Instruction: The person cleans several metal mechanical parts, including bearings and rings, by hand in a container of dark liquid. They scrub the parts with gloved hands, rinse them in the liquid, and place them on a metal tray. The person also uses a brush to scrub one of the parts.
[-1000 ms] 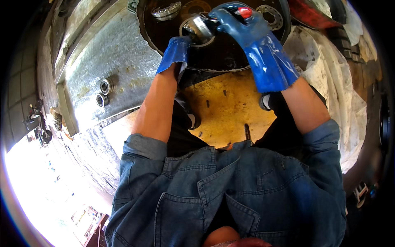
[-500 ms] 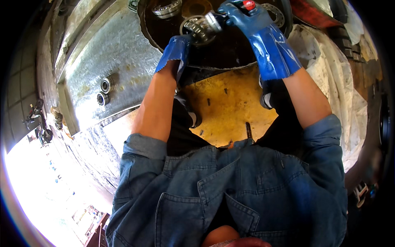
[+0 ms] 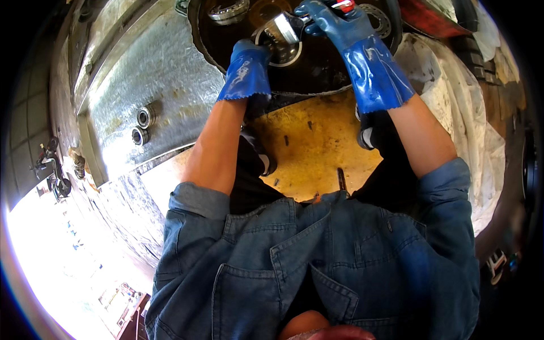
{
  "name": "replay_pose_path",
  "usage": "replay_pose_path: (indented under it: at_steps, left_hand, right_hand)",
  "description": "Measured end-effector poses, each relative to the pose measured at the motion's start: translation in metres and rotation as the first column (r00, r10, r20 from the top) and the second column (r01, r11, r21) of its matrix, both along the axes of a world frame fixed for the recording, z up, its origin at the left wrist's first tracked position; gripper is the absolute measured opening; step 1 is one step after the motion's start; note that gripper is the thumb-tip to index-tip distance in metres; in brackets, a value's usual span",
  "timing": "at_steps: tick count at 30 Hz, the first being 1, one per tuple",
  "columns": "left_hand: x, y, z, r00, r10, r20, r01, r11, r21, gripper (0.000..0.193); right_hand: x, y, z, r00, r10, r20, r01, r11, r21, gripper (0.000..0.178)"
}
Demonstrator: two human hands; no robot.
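Observation:
Both my hands wear blue rubber gloves and reach into a round black basin (image 3: pixel 323 76) at the top of the view. My right hand (image 3: pixel 334 25) is shut on a brush with a shiny metal ferrule (image 3: pixel 281 28) and a red handle end (image 3: pixel 347 5). The brush head points left, over a round metal bearing (image 3: pixel 286 54) lying in the basin. At the basin's near rim my left hand (image 3: pixel 246 71) rests against that bearing's left side. The glove hides its fingers, so I cannot tell whether it grips the bearing.
More bearing rings lie in the basin at the top left (image 3: pixel 229 11) and right (image 3: pixel 377 17). Two small bearings (image 3: pixel 141 126) sit on the scuffed metal sheet to the left. A yellow board (image 3: pixel 311 147) lies under my black shoes (image 3: pixel 260 161), with white sheeting (image 3: pixel 459 102) to the right.
My right hand has lifted the brush up and away toward the far side of the basin. My left hand has stayed at the near rim.

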State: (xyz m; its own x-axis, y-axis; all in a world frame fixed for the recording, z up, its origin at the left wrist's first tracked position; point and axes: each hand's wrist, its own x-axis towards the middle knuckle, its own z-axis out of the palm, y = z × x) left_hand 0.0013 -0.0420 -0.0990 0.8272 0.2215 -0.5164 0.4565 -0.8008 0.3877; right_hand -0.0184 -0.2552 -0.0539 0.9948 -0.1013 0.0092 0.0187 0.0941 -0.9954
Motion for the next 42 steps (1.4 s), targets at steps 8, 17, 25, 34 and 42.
replay_pose_path:
  at_steps: [8,17,25,34,42]
  left_hand:
    - [-0.027,0.033,-0.004,0.714,-0.664,0.223,0.644,0.748,0.164,0.023]
    - [-0.038,0.033,0.011,0.973,0.085,-0.213,-0.205,0.740,-0.641,0.030]
    - [0.001,0.004,-0.003,0.995,-0.078,0.064,0.077,0.997,0.014,0.037]
    - [-0.008,-0.015,0.009,0.899,-0.424,0.108,0.360,0.858,0.367,0.036]
    - [-0.012,-0.020,-0.001,0.636,-0.755,0.161,0.642,0.633,0.432,0.031]
  right_hand:
    - [-0.015,-0.009,0.013,0.983,0.173,-0.066,-0.171,0.984,0.044,0.014]
    - [-0.005,-0.008,-0.010,0.989,0.151,0.006,-0.150,0.986,-0.077,0.028]
    - [0.006,-0.013,-0.009,0.995,0.070,-0.074,-0.072,0.997,-0.035,0.023]
    - [0.007,-0.033,-0.019,0.996,0.005,-0.092,-0.014,0.995,-0.097,0.021]
    - [-0.004,-0.022,-0.017,0.976,0.151,-0.158,-0.200,0.908,-0.369,0.024]
